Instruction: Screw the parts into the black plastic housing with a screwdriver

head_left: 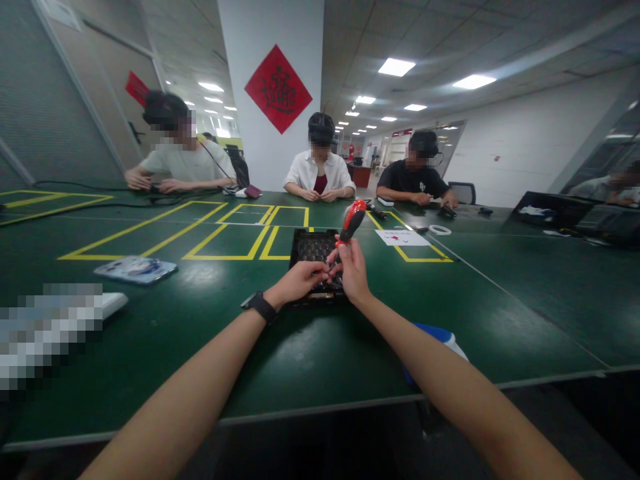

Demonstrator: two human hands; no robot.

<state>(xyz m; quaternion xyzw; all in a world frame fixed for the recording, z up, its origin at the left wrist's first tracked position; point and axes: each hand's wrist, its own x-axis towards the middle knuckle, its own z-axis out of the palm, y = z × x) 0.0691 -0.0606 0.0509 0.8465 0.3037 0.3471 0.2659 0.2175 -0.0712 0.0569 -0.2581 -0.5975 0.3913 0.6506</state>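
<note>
Over a black tray on the green table, both hands meet close together. My right hand is closed round a screwdriver with a red and black handle, its handle end pointing up and its shaft slanting down toward the left fingers. My left hand, with a dark watch on the wrist, has its fingertips pinched together near the screwdriver's lower end. What sits between those left fingers is too small to make out. Inside the tray, clear or shiny contents show, partly hidden by the hands.
A phone-like patterned item lies left on the green table. A blue and white object sits partly under my right forearm. A white sheet and a tape roll lie farther right. Several people sit across the table.
</note>
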